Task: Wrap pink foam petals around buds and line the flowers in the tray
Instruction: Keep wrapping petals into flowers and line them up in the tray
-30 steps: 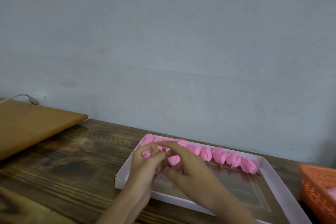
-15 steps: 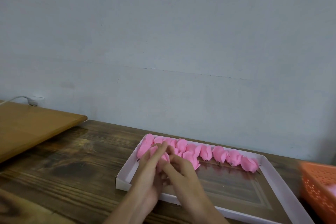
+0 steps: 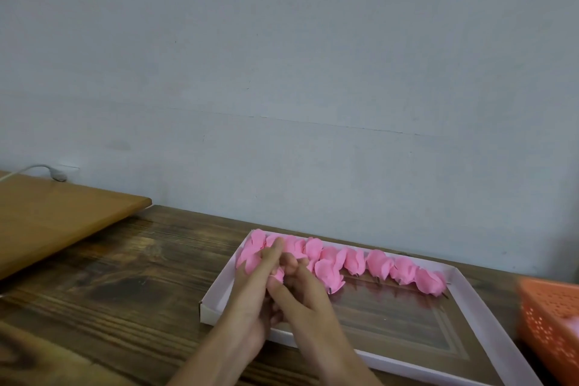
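**Editor:** Where is the flower?

**Photographer:** A pink foam flower point(image 3: 277, 275) sits between two hands over the left end of the white tray point(image 3: 488, 323). It is just in front of the row of flowers point(image 3: 376, 263) lining the tray's far rim.

**Editor:** And the fingers?

**Photographer:** The right hand point(image 3: 302, 302) curls thumb and fingers round it, and the left hand point(image 3: 252, 287) lays straight fingers against it. The tray rests on a dark wooden desk point(image 3: 125, 276), with an orange basket point(image 3: 551, 316) at its right.

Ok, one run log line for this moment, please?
left hand: presses pink flower | right hand: pinches it | tray: flower row along far wall
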The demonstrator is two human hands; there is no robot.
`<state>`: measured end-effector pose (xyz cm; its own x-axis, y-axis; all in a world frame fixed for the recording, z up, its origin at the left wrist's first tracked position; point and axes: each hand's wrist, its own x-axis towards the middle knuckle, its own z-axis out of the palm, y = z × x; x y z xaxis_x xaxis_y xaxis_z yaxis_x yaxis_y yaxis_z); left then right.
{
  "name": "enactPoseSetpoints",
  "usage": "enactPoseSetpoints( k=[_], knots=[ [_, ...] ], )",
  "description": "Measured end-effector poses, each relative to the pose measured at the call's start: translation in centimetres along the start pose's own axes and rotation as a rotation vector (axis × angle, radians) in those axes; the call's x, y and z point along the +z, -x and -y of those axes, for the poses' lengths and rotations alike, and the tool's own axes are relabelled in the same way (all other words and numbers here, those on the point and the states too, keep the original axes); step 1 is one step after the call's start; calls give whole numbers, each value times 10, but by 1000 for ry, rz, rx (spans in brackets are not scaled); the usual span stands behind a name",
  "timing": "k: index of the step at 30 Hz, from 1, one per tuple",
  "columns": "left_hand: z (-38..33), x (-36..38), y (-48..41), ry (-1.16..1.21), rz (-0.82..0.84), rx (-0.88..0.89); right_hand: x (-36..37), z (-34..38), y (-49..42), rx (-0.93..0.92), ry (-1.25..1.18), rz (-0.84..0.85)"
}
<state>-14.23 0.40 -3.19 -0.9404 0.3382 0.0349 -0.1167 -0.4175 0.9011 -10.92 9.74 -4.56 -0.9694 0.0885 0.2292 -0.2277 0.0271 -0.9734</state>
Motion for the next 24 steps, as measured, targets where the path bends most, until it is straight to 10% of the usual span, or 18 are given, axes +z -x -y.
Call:
enactPoseSetpoints(
  k=[19, 24],
  knots=[
    [1, -5, -7, -26, 2, 6, -7, 12, 3, 155, 72, 131],
    [4, -5, -15, 117, -63, 110, -37, 60, 14, -29, 886, 376]
  ],
)
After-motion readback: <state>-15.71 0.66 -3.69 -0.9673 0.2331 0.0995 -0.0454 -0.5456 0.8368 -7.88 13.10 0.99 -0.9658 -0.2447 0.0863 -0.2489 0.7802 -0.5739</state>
